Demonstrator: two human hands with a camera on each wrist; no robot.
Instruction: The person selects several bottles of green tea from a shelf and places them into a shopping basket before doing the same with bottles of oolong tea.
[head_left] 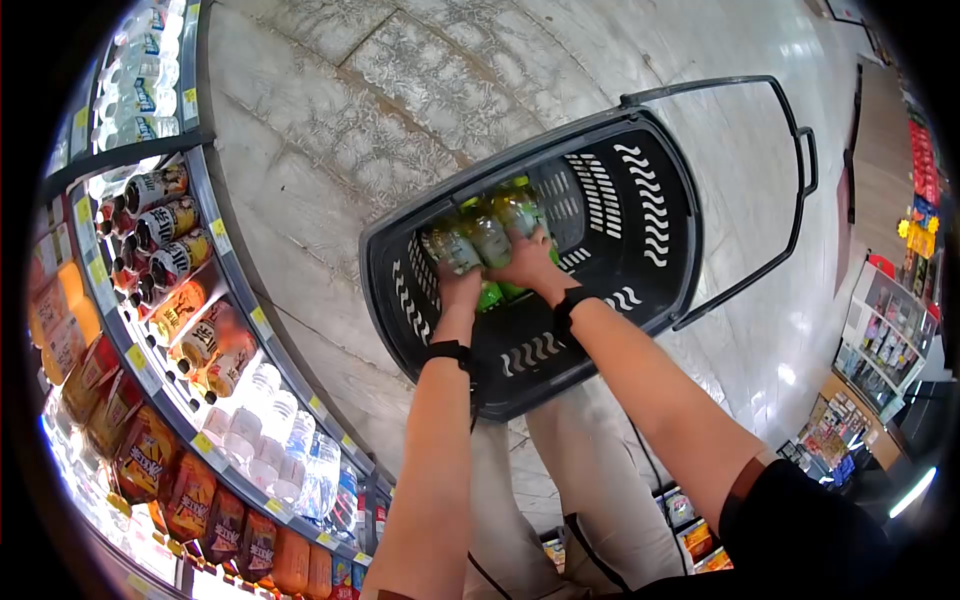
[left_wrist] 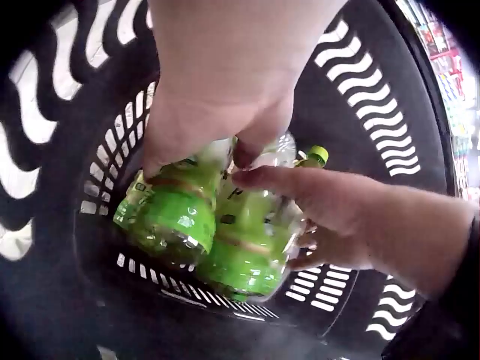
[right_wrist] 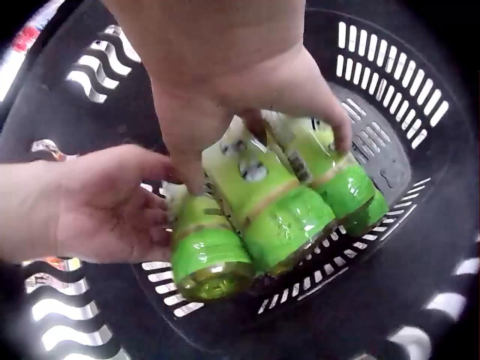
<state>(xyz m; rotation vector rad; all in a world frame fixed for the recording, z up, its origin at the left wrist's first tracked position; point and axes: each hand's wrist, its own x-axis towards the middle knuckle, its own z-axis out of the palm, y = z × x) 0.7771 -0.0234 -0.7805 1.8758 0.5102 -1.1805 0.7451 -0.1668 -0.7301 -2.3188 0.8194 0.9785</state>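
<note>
while you reach down with both arms into the black basket (head_left: 690, 190), your two hands meet over a row of green-labelled bottles (right_wrist: 281, 217). at least three of them sit side by side, tilted, toward the end of the basket nearer the shelves, their bases facing you; a yellow-green cap (left_wrist: 318, 155) shows at the far side. you can't tell whether the bottles bear on the basket's bottom or hang a little above it.

your right hand (head_left: 528, 262) has its grip closed over the bottles from above, its digits bent down around them. your left hand (head_left: 462, 288) has its grip round the end bottle (left_wrist: 176, 217), with its fingers bent along the outer side and its thumb near your right hand.

you wear a dark band (head_left: 448, 351) on your left wrist and a dark strap (head_left: 574, 303) on your right wrist. the basket stands on the grey floor (head_left: 300, 120) in front of your legs, its walls cut with wavy and straight slots, its handle (head_left: 811, 160) swung out past the far end. on your left, lit shelves (head_left: 235, 270) carry rows of drinks, with clear bottles (head_left: 285, 440) among them. off to your right is a glass-fronted cabinet (head_left: 890, 320).
</note>
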